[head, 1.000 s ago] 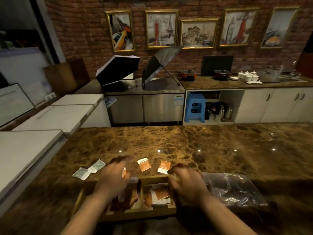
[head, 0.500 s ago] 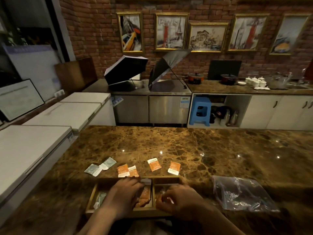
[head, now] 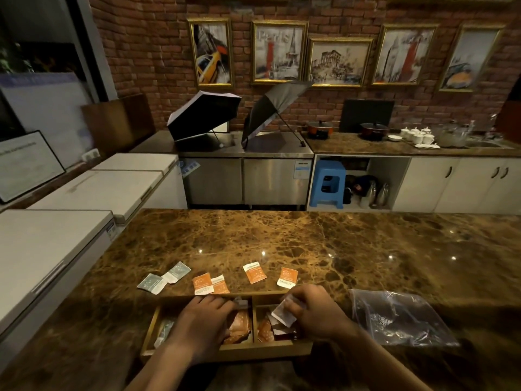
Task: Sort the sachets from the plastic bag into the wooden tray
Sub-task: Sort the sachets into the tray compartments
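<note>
A wooden tray (head: 225, 355) with three compartments sits at the near edge of the marble counter. Orange sachets (head: 239, 325) fill its middle compartment, more lie in the right one, and a pale sachet (head: 164, 331) is in the left one. My left hand (head: 204, 320) reaches down into the middle compartment, fingers over the sachets; I cannot tell whether it holds one. My right hand (head: 313, 309) pinches a whitish sachet (head: 283, 316) above the right compartment. Beyond the tray lie two grey-green sachets (head: 165, 279) and several orange ones (head: 255, 273). The clear plastic bag (head: 400, 317) lies flat at the right.
The marble counter (head: 338, 244) stretches far ahead and to the right. White chest freezers (head: 56, 241) stand along the left. Behind are steel cabinets with two open umbrellas (head: 203, 117), a blue stool (head: 327, 184) and a back counter with pots and cups.
Both hands have drawn back from the loose sachets to the tray. My left hand has gone into the middle compartment; my right hand has lifted a whitish sachet over the right one.
</note>
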